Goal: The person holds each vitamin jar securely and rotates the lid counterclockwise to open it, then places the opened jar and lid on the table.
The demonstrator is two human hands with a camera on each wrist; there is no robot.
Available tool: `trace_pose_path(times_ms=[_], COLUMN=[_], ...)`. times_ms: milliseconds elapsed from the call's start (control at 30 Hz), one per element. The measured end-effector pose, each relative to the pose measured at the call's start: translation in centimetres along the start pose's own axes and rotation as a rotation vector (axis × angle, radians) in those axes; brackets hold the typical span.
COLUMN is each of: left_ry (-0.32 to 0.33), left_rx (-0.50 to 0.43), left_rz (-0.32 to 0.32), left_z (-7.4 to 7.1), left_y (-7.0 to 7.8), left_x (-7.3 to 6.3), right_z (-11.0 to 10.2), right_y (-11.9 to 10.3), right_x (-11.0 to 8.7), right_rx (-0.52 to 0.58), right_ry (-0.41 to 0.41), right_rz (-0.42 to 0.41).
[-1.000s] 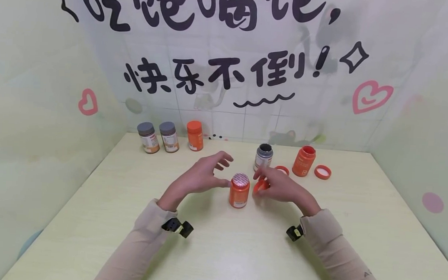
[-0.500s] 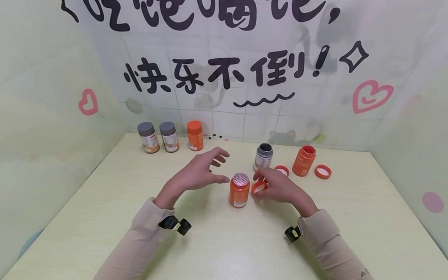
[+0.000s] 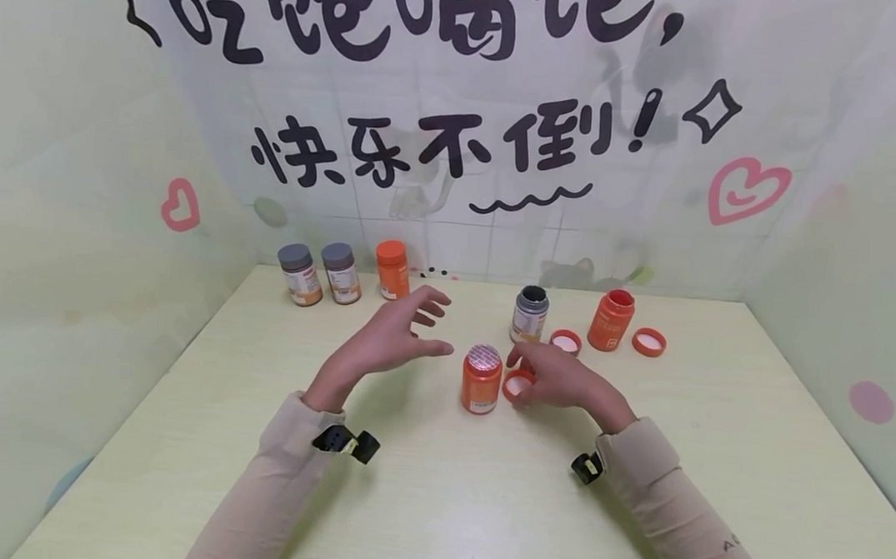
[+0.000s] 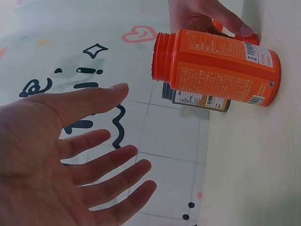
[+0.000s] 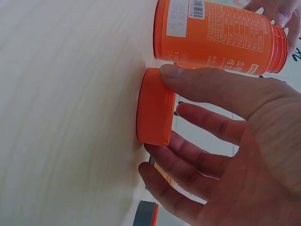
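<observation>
Left hand (image 3: 391, 335): one, fingers spread wide, holding nothing; near the sealed orange jar (image 3: 481, 389), apart from it.
Right hand (image 3: 560, 374): one, thumb and fingers about opposite edges of the orange cap (image 5: 155, 110), a narrow hold; firmness cannot be told.
Sealed orange jar: upright on the table (image 3: 438, 496), between the hands, uncapped, silvery seal (image 3: 485, 358) across its mouth.
Orange cap: on the table, white liner upward, just beside that jar.
Behind the right hand: grey jar (image 3: 528, 320) and rear orange jar (image 3: 610, 320), both uncapped; rear cap (image 3: 565, 342) just beyond the knuckles.
Risks, as judged: a sideways nudge of the cap could tip the unsupported jar; a careless rightward sweep of the left thumb could do likewise; lifting the right hand backward could knock the grey jar
</observation>
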State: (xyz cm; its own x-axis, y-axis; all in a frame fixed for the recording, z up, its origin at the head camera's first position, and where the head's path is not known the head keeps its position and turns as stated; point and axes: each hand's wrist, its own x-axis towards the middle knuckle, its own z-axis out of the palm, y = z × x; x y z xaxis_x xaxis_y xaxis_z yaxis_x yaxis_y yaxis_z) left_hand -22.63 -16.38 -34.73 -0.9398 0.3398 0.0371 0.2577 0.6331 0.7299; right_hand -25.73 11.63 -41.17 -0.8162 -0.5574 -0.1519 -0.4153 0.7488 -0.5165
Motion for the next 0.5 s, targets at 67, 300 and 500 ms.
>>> trace_pose_path(times_ms=[67, 300, 500], left_ry=[0.021, 0.165, 0.369], left_rx=[-0.009, -0.044, -0.126], left_rz=[-0.008, -0.047, -0.129], left_z=[0.0, -0.5, -2.2], left_y=[-0.3, -2.3, -5.9], left_x=[0.0, -0.2, -0.4], right_z=[0.0, -0.2, -1.4], right_y=[0.1, -0.1, -0.5], right_x=[0.0, -0.2, -1.0], right_rx=[-0.007, 0.006, 0.022], right_ry=[-0.006, -0.035, -0.044], right_rz=[0.001, 0.008, 0.002])
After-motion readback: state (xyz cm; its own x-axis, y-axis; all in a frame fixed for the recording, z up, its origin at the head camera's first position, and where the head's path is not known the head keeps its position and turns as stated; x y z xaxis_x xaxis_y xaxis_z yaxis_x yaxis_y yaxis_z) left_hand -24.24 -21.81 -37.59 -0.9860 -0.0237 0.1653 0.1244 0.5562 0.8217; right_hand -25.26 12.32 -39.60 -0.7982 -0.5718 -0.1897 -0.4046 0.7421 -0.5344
